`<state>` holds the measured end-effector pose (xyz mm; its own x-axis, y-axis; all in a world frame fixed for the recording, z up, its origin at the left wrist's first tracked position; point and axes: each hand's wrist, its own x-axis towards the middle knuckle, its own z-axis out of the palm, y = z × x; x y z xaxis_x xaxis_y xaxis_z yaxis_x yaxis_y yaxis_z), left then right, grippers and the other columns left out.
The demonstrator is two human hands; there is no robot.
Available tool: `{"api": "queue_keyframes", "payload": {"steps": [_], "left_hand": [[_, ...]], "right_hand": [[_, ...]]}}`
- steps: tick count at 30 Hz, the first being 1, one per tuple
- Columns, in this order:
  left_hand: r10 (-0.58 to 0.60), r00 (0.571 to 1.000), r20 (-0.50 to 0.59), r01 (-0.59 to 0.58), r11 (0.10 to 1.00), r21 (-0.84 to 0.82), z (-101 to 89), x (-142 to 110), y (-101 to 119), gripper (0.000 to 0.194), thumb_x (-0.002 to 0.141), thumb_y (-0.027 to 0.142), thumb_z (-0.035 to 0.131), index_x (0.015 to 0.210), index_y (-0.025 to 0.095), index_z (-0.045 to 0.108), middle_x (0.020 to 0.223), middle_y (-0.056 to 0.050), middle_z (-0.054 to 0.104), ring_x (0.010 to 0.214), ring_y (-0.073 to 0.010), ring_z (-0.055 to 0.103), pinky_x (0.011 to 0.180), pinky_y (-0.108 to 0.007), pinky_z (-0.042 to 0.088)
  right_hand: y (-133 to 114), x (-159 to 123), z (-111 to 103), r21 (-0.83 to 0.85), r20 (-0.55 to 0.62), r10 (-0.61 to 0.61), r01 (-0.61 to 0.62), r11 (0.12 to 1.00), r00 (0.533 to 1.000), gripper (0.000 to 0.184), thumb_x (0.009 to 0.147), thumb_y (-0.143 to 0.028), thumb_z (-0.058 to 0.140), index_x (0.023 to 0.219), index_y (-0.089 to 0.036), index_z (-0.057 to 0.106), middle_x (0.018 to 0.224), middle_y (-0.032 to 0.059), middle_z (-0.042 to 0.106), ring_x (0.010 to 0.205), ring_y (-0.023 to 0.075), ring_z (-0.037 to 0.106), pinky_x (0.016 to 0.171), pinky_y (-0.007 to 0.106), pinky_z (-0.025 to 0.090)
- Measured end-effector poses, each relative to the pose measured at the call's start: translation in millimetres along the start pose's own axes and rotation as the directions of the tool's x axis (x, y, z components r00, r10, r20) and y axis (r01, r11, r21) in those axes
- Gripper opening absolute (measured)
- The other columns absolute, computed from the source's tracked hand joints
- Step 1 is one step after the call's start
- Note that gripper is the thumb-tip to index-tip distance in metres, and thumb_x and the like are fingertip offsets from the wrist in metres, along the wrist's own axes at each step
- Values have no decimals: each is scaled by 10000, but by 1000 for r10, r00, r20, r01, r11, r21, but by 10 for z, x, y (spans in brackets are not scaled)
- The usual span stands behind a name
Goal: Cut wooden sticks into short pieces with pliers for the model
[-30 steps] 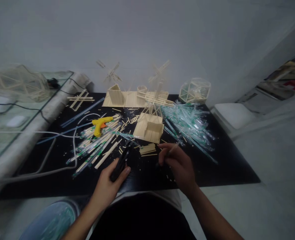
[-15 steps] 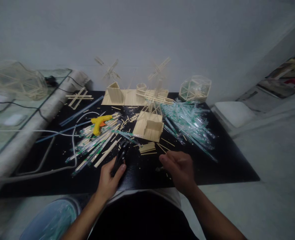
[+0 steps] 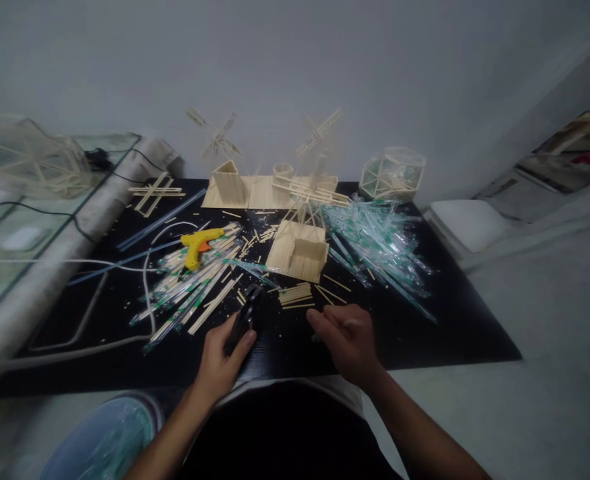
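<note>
My left hand [image 3: 221,353] is wrapped round a pair of black pliers [image 3: 247,317], jaws pointing away from me above the table's front part. To the right, my right hand [image 3: 347,340] is closed, its fingers curled; a small pale bit shows at the fingers, too unclear to name. Just beyond it lies a row of short cut wooden sticks [image 3: 296,293], with a few loose ones beside it. Behind those stands a small wooden windmill model [image 3: 309,253] on a flat base, its crossed blades on top.
A yellow glue gun [image 3: 199,243] rests on bundled, partly wrapped sticks [image 3: 195,307] at the left, its white cord trailing off. Empty plastic wrappers [image 3: 385,240] are heaped at the right. More wooden models [image 3: 227,187] stand by the wall. A bin [image 3: 105,440] is below left.
My right hand has shifted left, toward the pliers, and stays closed. My left hand keeps the pliers and has moved only slightly.
</note>
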<state>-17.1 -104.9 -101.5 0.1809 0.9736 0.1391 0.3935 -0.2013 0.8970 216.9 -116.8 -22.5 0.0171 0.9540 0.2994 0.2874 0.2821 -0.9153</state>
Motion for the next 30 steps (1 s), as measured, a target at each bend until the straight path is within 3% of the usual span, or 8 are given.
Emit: {"api": "queue_keyframes", "payload": {"steps": [5,11,16,19,24,27,30], "left_hand": [[-49,995,-82,54,997,52,29,22,65,349,857,490,630,779,153,678,606,10,589,568,-144,530,562,-239,423],[-106,990,-95,102,993,-52,39,28,83,327,865,472,650,777,158,675,646,10,595,600,-137,533,581,-232,440],[-288,940,-181,215,915,-340,71,-7,-24,409,817,507,715,997,141,718,619,32,539,531,-113,480,505,-225,424],[-348,921,-176,246,868,-431,72,-17,-50,469,793,556,718,969,122,719,549,56,466,460,-99,418,432,-219,381],[-248,954,-166,210,953,-217,33,10,20,371,760,500,765,803,132,744,603,-1,602,552,-136,540,533,-244,463],[-166,980,-107,154,982,-111,24,26,53,345,799,483,731,807,140,761,687,-28,682,650,-169,614,646,-270,510],[-149,986,-73,141,985,-103,22,24,59,342,805,483,724,805,143,757,654,-12,656,621,-156,587,625,-263,495]], "right_hand": [[234,-70,130,23,79,126,-128,992,989,522,919,-313,569,539,-227,222,494,-87,205,459,69,209,449,233,202],[221,-27,144,-59,252,162,-152,987,954,233,1006,-355,493,838,-197,531,707,-26,522,636,128,478,611,244,392],[147,45,140,-233,406,120,-25,972,906,236,1047,-276,447,969,-182,649,896,56,689,813,176,626,780,289,454],[155,54,140,-338,493,121,62,939,862,208,1036,-262,497,1075,-206,693,967,66,720,874,188,667,807,285,465],[183,31,123,-480,541,173,134,867,823,261,1026,-295,538,1234,-270,694,943,58,732,836,195,693,742,272,468],[192,8,87,-449,555,159,133,884,817,263,1023,-284,544,1238,-271,696,962,57,747,847,183,698,757,261,473],[204,-4,0,-372,576,131,116,921,807,249,1016,-283,557,1215,-254,703,1011,61,765,906,191,706,808,273,489]]}}
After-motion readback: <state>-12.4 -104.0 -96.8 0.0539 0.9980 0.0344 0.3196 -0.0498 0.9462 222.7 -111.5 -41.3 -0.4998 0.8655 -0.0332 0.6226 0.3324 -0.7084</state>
